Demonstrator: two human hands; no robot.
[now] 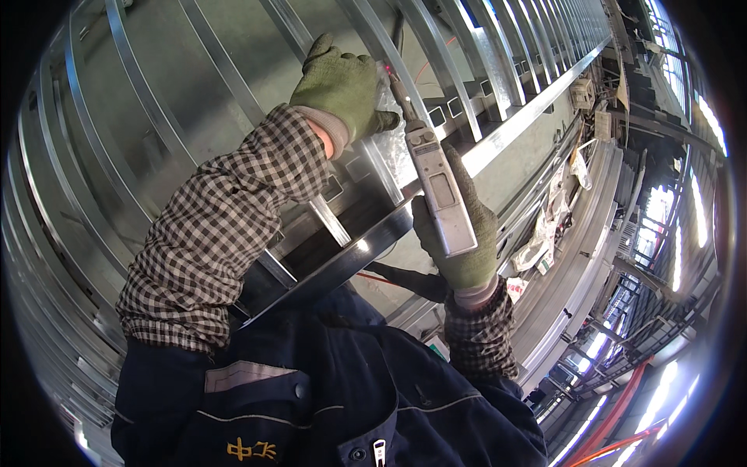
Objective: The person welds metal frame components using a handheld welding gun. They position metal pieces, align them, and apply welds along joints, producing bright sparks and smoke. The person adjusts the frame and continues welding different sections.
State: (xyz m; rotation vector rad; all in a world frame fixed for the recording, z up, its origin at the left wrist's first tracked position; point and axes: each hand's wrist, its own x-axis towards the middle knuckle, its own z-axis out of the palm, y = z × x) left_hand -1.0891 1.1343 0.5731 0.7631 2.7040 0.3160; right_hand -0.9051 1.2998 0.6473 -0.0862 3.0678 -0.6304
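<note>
My right hand (467,226), in a green work glove, is wrapped round the silver body of a handheld welding gun (445,191). The gun's narrow nozzle points away from me, and a red light glows at its tip beside an upright of a metal frame. My left hand (338,87), gloved in green too, lies over a square metal tube (381,173) of that frame. Its fingers are bent over the tube, their tips partly hidden, while the thumb sticks out toward the nozzle. Crumpled clear plastic (391,144) shows between my left hand and the gun.
Rows of parallel metal tubes (140,86) run across the left and far side. A shiny long rail (537,117) borders the frame on the right. Beyond it lie stacked metal profiles (568,265) and white wrappings (537,249). A dark hose (408,280) trails below the gun.
</note>
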